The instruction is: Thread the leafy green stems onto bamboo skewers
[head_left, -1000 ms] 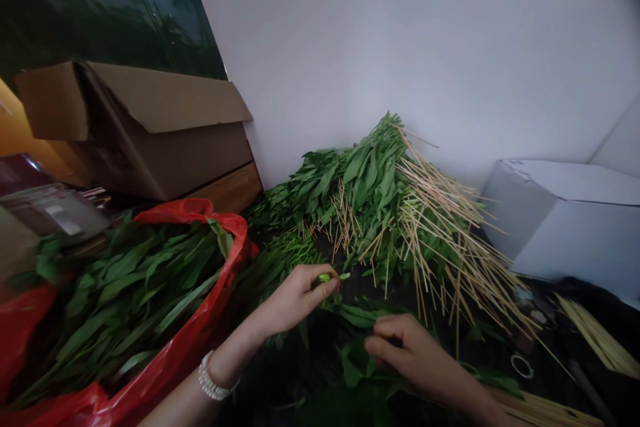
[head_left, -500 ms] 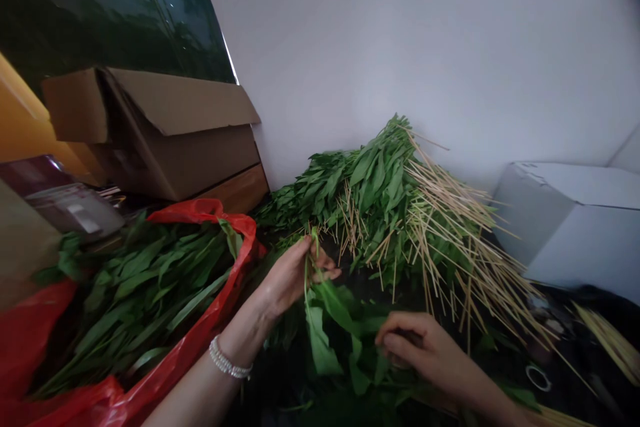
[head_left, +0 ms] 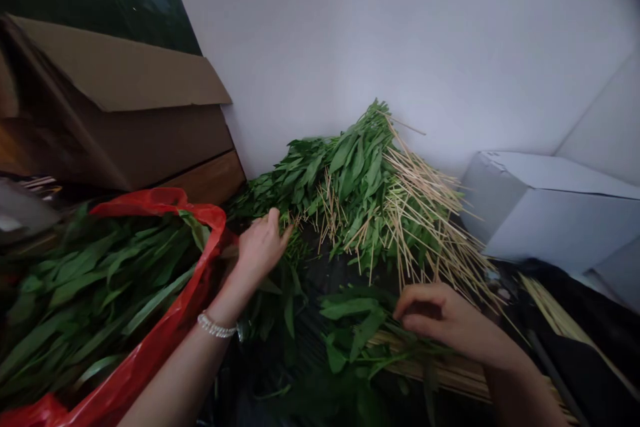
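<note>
My left hand (head_left: 263, 245), with a beaded bracelet on its wrist, is beside the left end of the leafy heap. Its fingers are bent and closed at the tops of some leafy stems (head_left: 289, 307); the exact grip is partly hidden. Closer to me, my right hand (head_left: 443, 320) is curled, thumb and fingertips pinched at loose green leafy stems (head_left: 357, 323). Those leaves lie over a bundle of thin pale sticks (head_left: 450, 377). Beyond both hands rises a heap of leafy greens (head_left: 357, 160) bundled on thin wooden sticks (head_left: 425, 193).
A red plastic bag (head_left: 205, 287) full of long leaves (head_left: 110, 280) stands at my left. Behind it is an open cardboard box (head_left: 165, 140). A white box (head_left: 560, 213) sits at the right by the wall (head_left: 350, 27). More pale sticks (head_left: 560, 313) lie on dark material.
My left hand has moved left and a little up, from in front of me to the heap's left end. My right hand has shifted slightly right. The view has turned right.
</note>
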A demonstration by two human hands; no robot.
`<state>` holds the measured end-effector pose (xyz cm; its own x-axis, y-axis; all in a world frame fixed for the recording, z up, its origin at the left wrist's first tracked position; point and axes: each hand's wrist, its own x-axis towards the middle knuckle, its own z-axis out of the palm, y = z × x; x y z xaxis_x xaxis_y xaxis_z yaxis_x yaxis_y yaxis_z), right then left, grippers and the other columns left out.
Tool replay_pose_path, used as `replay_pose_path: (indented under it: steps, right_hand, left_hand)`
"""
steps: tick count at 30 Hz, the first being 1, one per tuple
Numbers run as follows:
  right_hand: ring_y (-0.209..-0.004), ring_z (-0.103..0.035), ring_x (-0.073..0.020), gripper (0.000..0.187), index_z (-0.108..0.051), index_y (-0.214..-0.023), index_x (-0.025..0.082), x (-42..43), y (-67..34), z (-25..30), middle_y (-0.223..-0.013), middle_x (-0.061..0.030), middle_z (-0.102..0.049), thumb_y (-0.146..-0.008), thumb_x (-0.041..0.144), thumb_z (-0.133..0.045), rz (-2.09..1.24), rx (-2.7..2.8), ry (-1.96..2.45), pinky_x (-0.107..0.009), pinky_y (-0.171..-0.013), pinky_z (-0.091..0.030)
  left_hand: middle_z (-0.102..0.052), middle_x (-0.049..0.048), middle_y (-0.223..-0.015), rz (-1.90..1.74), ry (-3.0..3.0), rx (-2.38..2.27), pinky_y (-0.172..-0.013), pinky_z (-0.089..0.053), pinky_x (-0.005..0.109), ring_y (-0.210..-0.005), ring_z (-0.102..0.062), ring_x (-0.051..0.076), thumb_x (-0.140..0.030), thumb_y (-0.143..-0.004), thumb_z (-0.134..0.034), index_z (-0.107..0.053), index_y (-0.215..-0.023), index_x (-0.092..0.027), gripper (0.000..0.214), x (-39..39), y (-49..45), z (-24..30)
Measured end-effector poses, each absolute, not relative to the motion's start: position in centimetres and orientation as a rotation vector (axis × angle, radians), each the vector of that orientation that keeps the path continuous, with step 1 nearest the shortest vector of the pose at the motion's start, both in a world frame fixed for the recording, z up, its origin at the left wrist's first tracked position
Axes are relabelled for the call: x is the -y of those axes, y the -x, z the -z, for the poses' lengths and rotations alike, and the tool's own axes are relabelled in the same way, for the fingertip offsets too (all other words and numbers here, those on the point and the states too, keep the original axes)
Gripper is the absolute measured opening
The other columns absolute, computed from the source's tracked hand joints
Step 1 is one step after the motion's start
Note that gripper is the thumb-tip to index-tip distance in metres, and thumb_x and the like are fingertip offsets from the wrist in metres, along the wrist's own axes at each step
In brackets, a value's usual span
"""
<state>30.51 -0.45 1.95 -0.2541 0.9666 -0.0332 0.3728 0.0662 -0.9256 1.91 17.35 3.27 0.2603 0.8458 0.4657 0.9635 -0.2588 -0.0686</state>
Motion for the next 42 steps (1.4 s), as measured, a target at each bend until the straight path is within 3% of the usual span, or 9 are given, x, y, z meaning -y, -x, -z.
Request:
replay_pose_path:
  steps: [4,8,14,19,23,27,36,39,42]
  right_hand:
    - [-0.068,-0.057,-0.0115,0.008,-0.068,-0.074,0.021,0.7,-30.1,-2.0,-0.072,0.0027,-0.064,-0.074,0.017,-0.061,-1.041,2.003,1.548,-0.021,-0.061,-0.038]
    - [-0.071,-0.059,-0.0145,0.014,-0.067,-0.073,0.021,1.0,-29.1,-1.1,-0.074,0.0012,-0.066,-0.069,0.012,-0.057,-0.764,2.255,1.804,-0.024,-0.062,-0.035]
    - [-0.086,-0.063,-0.0223,0.02,-0.067,-0.079,0.017,0.7,-26.4,0.6,-0.089,-0.0082,-0.068,-0.072,0.008,-0.05,-0.562,2.486,1.948,-0.029,-0.072,-0.04]
    - [-0.085,-0.06,-0.0174,0.015,-0.059,-0.076,0.019,0.1,-27.1,-0.1,-0.085,-0.0035,-0.063,-0.083,0.015,-0.046,-0.634,2.188,1.649,-0.028,-0.077,-0.042]
    - [-0.058,-0.057,-0.0121,0.026,-0.048,-0.087,0.022,-0.7,-27.3,0.4,-0.069,0.0033,-0.056,-0.094,0.043,-0.035,-0.996,1.585,1.431,-0.024,-0.054,-0.042]
    - [-0.044,-0.049,-0.0094,0.036,-0.043,-0.088,0.023,-1.5,-26.3,1.8,-0.065,0.0057,-0.054,-0.088,0.059,-0.04,-1.133,1.289,1.382,-0.021,-0.04,-0.033]
    - [-0.045,-0.048,-0.0083,0.041,-0.044,-0.084,0.022,-1.9,-25.0,2.0,-0.066,0.0044,-0.055,-0.081,0.063,-0.047,-1.139,1.13,1.333,-0.02,-0.038,-0.032]
    - [-0.045,-0.05,-0.0092,0.041,-0.044,-0.085,0.022,-2.1,-24.7,2.8,-0.067,0.0047,-0.055,-0.082,0.063,-0.047,-1.127,1.147,1.321,-0.02,-0.038,-0.033]
    - [-0.045,-0.049,-0.0096,0.039,-0.043,-0.089,0.023,-2.2,-24.5,3.7,-0.068,0.0047,-0.055,-0.086,0.061,-0.043,-1.112,1.185,1.324,-0.021,-0.038,-0.032]
  left_hand:
    - [-0.056,0.0176,-0.127,0.328,2.305,1.579,-0.09,-0.041,0.047,-0.12,-0.047,0.035,-0.049,-0.09,-0.044,-0.056,-0.118,-0.016,0.045,-19.5,-0.7,3.2]
    - [-0.048,0.0152,-0.139,0.381,2.398,1.537,-0.099,-0.035,0.049,-0.13,-0.038,0.033,-0.048,-0.093,-0.04,-0.051,-0.129,-0.018,0.048,-20.3,0.4,5.4]
    - [-0.049,0.0138,-0.139,0.473,2.437,1.562,-0.101,-0.034,0.049,-0.131,-0.039,0.032,-0.048,-0.092,-0.042,-0.053,-0.129,-0.019,0.048,-20.3,0.7,5.2]
    - [-0.05,0.0139,-0.138,0.597,2.485,1.576,-0.102,-0.036,0.049,-0.129,-0.041,0.031,-0.046,-0.092,-0.042,-0.05,-0.131,-0.018,0.048,-20.3,1.0,5.0]
    - [-0.05,0.0128,-0.137,0.943,2.511,1.475,-0.108,-0.033,0.044,-0.131,-0.04,0.026,-0.04,-0.094,-0.042,-0.046,-0.134,-0.017,0.046,-19.2,0.9,2.7]
    - [-0.05,0.0107,-0.135,1.254,2.499,1.361,-0.109,-0.033,0.043,-0.13,-0.04,0.024,-0.036,-0.094,-0.043,-0.052,-0.125,-0.02,0.035,-16.7,0.0,-0.6]
    - [-0.059,0.0015,-0.078,1.668,2.632,1.407,-0.064,-0.046,0.026,-0.07,-0.056,0.015,-0.027,-0.09,-0.053,-0.058,-0.084,-0.02,0.011,-9.7,-2.5,-2.6]
    - [-0.061,0.0023,-0.08,1.587,2.828,1.014,-0.065,-0.047,0.025,-0.073,-0.058,0.015,-0.02,-0.086,-0.06,-0.062,-0.089,-0.021,0.003,-7.4,-4.0,-2.0]
    - [-0.066,0.0047,-0.093,1.452,2.944,0.757,-0.074,-0.049,0.027,-0.084,-0.062,0.016,-0.015,-0.088,-0.058,-0.063,-0.104,-0.023,0.018,-6.5,-5.6,-1.5]
